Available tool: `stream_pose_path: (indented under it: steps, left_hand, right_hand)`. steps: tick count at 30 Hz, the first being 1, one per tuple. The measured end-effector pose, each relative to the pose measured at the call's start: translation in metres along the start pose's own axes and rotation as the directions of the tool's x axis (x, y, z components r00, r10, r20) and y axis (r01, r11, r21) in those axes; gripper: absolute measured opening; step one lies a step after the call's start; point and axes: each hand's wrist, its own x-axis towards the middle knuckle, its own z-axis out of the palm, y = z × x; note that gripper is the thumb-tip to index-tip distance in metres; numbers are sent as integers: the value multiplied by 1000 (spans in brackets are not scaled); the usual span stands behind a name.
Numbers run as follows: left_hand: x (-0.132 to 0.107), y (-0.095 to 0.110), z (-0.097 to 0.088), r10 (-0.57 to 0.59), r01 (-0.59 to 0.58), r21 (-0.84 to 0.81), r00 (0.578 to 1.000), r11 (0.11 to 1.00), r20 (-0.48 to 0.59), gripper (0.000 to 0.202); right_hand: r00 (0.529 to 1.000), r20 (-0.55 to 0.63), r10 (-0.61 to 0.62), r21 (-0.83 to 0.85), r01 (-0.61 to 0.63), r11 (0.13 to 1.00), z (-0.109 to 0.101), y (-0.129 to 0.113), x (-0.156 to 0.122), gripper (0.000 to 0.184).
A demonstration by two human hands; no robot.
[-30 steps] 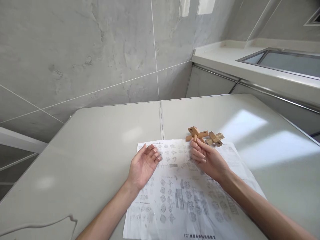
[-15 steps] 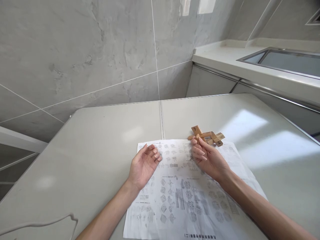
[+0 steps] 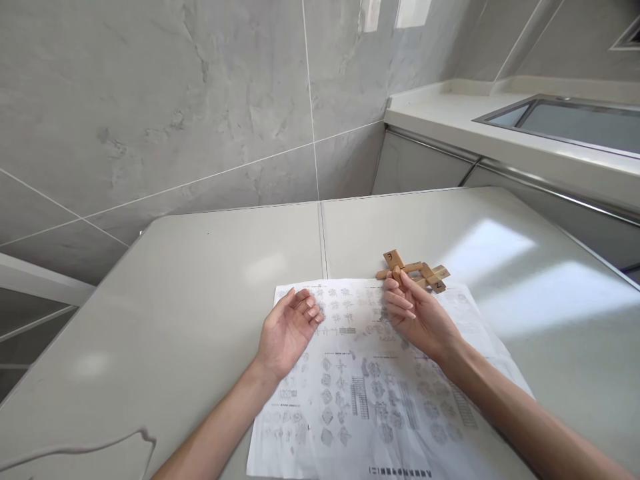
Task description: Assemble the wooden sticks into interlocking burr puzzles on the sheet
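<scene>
My left hand rests palm up over the left part of a printed sheet, its fingers loosely curled and apart, with nothing in it. Between thumb and fingertips of my right hand is a small wooden puzzle piece, its end showing above the fingers. Just behind it, near the sheet's far edge, lie several more wooden puzzle pieces, some marked with numbers. One numbered piece stands out above my fingertips. Part of the pile is hidden by my right hand.
Small diagrams and text cover the creased paper. It lies on a pale glossy table with a seam down the middle. A thin cord lies at the near left. A counter with a sink stands at the right, by a grey tiled wall.
My right hand has shifted very slightly, and the end of the piece in its fingers shows more plainly. The left hand has stayed in place.
</scene>
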Motion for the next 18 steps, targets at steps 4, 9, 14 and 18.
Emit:
stream_pose_path:
  steps: [4, 9, 14, 18]
  left_hand:
    - [0, 0, -1, -2, 2, 4, 1000, 1000, 3, 18]
    - [0, 0, -1, -2, 2, 1, 1000, 1000, 4, 17]
    - [1, -1, -1, -7, 7, 1, 1000, 1000, 7, 16]
    - [1, -1, -1, -1, 1, 9, 1000, 1000, 12, 17]
  right_hand:
    - [1000, 3, 13, -35, -13, 999, -1, 1, 1, 23]
    - [995, 27, 93, -198, -86, 976, 0, 6, -3, 22]
    - [979, 55, 197, -444, -153, 883, 7, 8, -10, 35]
    - [973, 62, 221, -563, -149, 813, 10, 9, -13, 35]
